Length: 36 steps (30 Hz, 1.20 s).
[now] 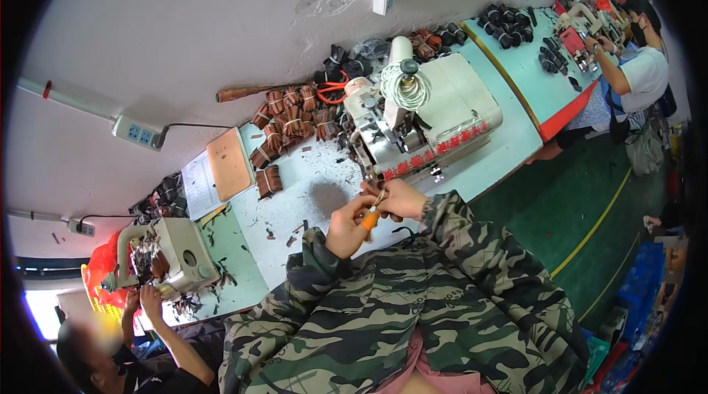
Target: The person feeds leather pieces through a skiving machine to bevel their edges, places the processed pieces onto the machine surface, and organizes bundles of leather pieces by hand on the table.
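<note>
My left hand (pixel 345 229) and my right hand (pixel 403 201) meet in front of the sewing-type machine (pixel 457 103), fingers closed together. Between their fingertips is a small brown leather-like piece (pixel 374 187), partly hidden by the fingers. A bright orange cover or handle (pixel 370 221) shows at my left thumb; which of these it is, I cannot tell. The machine's metal working end lies just beyond my hands. Left of it, brown strip bundles (pixel 293 123) are heaped on the pale table (pixel 295 206), with a single brown bundle (pixel 269 182) nearer me.
Red-handled scissors (pixel 333 89) lie by the machine. A tan board (pixel 229 164) rests on papers to the left. Co-workers sit at a left machine (pixel 173 257) and a right machine (pixel 574 42). Dark bundles (pixel 506 24) lie on the far right table. Scraps litter the tabletop.
</note>
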Tool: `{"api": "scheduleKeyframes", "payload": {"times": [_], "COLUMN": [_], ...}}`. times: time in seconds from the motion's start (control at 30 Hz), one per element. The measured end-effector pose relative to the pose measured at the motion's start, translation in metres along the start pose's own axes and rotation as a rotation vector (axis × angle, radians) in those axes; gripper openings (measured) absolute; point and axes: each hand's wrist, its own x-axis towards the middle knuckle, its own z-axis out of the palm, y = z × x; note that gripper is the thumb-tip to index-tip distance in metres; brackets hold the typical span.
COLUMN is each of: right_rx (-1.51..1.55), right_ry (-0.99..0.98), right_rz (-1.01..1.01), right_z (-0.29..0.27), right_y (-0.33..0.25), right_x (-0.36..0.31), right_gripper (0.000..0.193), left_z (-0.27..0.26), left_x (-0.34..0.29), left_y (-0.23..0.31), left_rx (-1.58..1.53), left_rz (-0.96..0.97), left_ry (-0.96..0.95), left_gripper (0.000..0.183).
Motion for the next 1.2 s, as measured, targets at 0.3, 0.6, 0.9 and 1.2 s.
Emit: {"api": "scheduleKeyframes", "payload": {"times": [0.3, 0.6, 0.9, 1.2], "right_rx": [-0.292, -0.128, 0.148, 0.035], "right_ry": [0.383, 0.257, 0.374, 0.707], "right_rz": [-0.364, -0.242, -0.001, 0.105], "right_z": [0.041, 0.001, -0.039, -0.099], "right_y": [-0.007, 0.081, 0.121, 0.099], "right_x": [-0.001, -0.036, -0.059, -0.022], "right_gripper": [0.074, 0.042, 0.039, 0.041], "left_z": [-0.008, -0.112, -0.1, -0.018], "left_x": [0.04, 0.174, 0.183, 0.097], "left_y": [-0.038, -0.084, -0.103, -0.134], "left_rx": [-0.45, 0.696, 0.876, 0.538], "left_rz": [-0.024, 0.116, -0.025, -0.098], "left_ry": [0.225, 0.563, 0.399, -0.089], "left_gripper": [0.041, 0.054, 0.047, 0.021]}}
